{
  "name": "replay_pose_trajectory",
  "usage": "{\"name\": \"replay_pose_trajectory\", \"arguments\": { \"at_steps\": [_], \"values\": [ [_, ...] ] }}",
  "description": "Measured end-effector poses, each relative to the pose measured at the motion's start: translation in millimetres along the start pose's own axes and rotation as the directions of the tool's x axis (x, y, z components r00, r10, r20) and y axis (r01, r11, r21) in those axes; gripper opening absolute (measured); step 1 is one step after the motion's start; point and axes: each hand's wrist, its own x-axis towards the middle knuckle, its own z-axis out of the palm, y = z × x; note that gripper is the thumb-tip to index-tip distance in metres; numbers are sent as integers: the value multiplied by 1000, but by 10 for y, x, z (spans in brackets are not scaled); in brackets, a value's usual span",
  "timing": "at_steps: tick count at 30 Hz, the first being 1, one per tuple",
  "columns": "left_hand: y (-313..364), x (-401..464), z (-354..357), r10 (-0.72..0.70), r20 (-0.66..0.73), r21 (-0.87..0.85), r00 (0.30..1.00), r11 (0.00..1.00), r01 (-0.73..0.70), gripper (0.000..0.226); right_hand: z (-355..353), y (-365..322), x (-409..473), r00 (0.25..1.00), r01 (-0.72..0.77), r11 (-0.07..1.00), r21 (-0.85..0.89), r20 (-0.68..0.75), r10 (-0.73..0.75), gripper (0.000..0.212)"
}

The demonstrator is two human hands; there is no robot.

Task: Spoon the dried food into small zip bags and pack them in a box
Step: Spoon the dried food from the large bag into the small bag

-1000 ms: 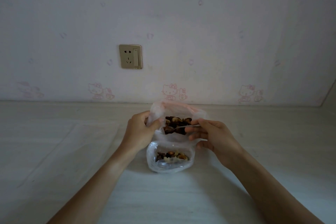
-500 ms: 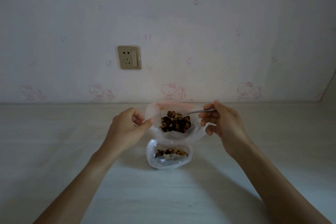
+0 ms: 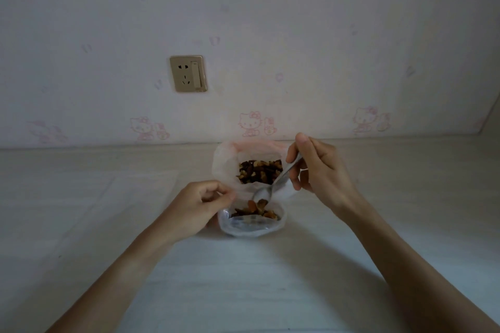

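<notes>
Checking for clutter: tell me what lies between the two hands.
Head view: between left hand and right hand lie the large bag of dried food and the spoon.

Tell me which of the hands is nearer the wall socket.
Left. The left hand pinches the small bag's rim, below and just right of the wall socket; the right hand, holding the spoon, is farther right.

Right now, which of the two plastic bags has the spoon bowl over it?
The nearer small clear bag, which the left hand holds open. The spoon tips into it; the larger bag behind holds the bigger dark pile.
</notes>
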Motion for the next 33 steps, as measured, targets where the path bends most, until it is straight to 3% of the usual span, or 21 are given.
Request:
{"name": "replay_pose_trajectory", "arguments": {
  "at_steps": [4,9,12,15,20,24,28,33],
  "values": [
    [-43,11,19,-63,39,-151,997,986,68,16,28,-36,-36,989,143,990,11,37,-144,46],
    [-86,10,44,-90,37,-214,995,972,96,17,37,-55,-44,986,168,986,14,16,-169,46],
    [-108,8,49,-61,25,-157,998,985,64,17,28,-16,-21,996,70,995,71,-68,-65,48],
    [-135,17,38,-41,8,-104,999,994,42,18,-27,78,37,973,-107,981,163,-185,137,48],
    [-166,62,-43,-116,-23,-179,993,978,110,39,-121,199,103,913,-266,940,212,-259,317,47],
    [-151,166,-99,-236,-55,-243,970,946,216,52,-102,245,109,912,-275,954,119,-281,298,47],
    [-71,337,-84,-290,-78,-198,954,942,270,58,-61,265,107,935,-227,973,-41,-289,206,49],
    [-6,533,85,-217,-116,-160,969,967,198,39,0,328,93,937,-193,957,-218,-330,114,48]
  ]
}}
